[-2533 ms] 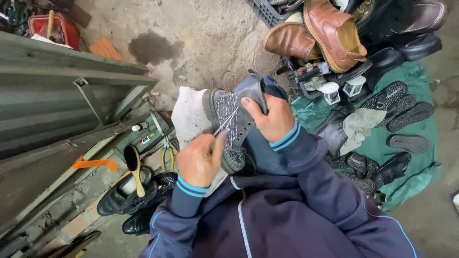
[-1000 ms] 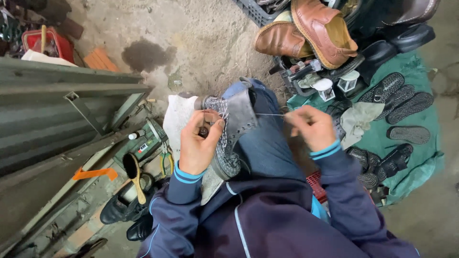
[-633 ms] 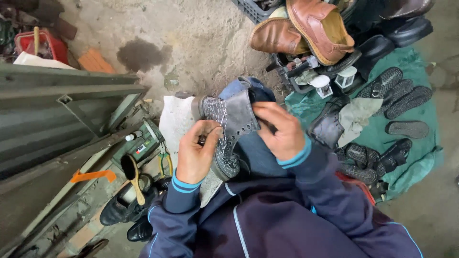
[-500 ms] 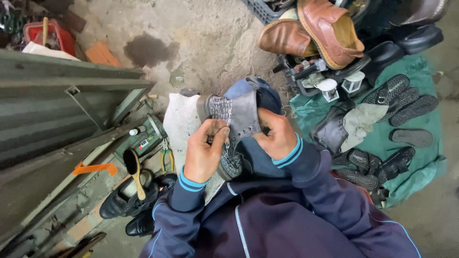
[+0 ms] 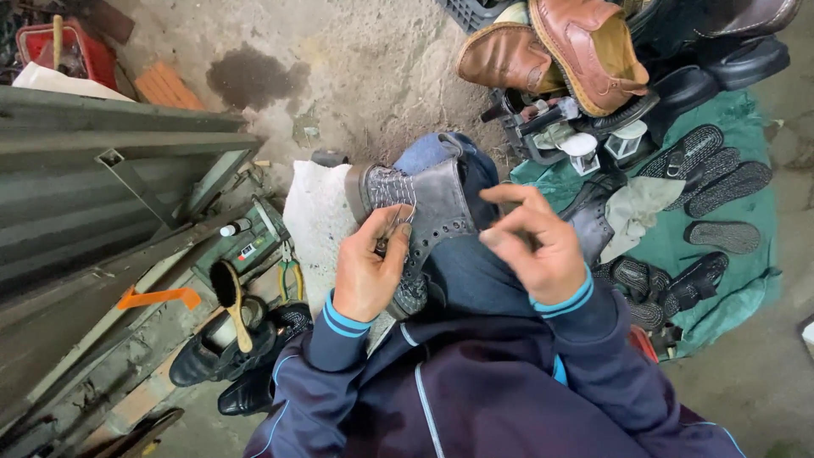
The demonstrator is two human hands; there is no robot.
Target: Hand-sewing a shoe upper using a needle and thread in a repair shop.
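Grey leather boot (image 5: 428, 212) lies across the person's knee, sole end toward the concrete floor (image 5: 365, 76), and everything else is placed from it. Against the boot's near side the left hand (image 5: 366, 270) is curled, its fingertips pinched together at the eyelet edge on something too small to make out. Just right of the boot the right hand (image 5: 536, 246) hovers clear of the leather, thumb and forefinger drawn together while the other fingers stay loosely bent; whether it pinches a thread cannot be told. Under and left of the boot a white cloth (image 5: 315, 212) is spread over the leg. Farther left of the boot lie green-handled pliers (image 5: 289, 276), and below those a wooden-handled brush (image 5: 229, 293) rests on a pair of black shoes (image 5: 225, 356). Above and right of the boot stand two brown leather shoes (image 5: 551, 51), and to its right a green cloth (image 5: 729, 203) carries several black soles (image 5: 712, 174).
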